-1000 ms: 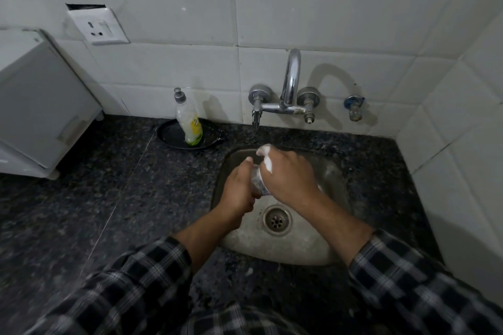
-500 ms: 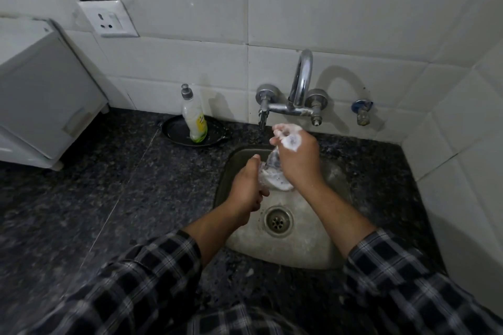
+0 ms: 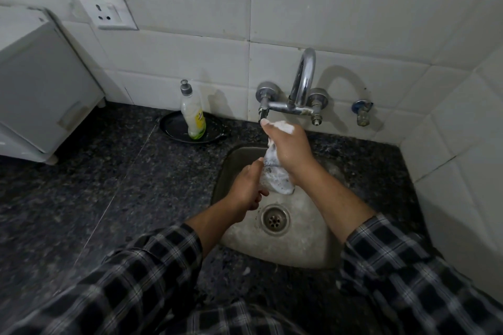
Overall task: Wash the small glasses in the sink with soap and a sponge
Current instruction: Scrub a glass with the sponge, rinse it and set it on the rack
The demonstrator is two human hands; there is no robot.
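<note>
Over the sink point(image 3: 313, 250): sudsy glass point(image 3: 276, 178), clear of the basin for scrubbing.
Left hand point(image 3: 246, 189): clasps the glass.
Right hand point(image 3: 290, 148): squeezes foamy sponge point(image 3: 283, 125), lathering.

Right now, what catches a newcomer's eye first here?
Two bare hands meet over the steel sink, working a soapy glass: the left hand holds it at the side while the right hand, foam on its fingers, reaches up towards the tap on the tiled wall. Next comes the soap bottle, upright on a dark dish at the back of the black counter, left of the sink.
</note>
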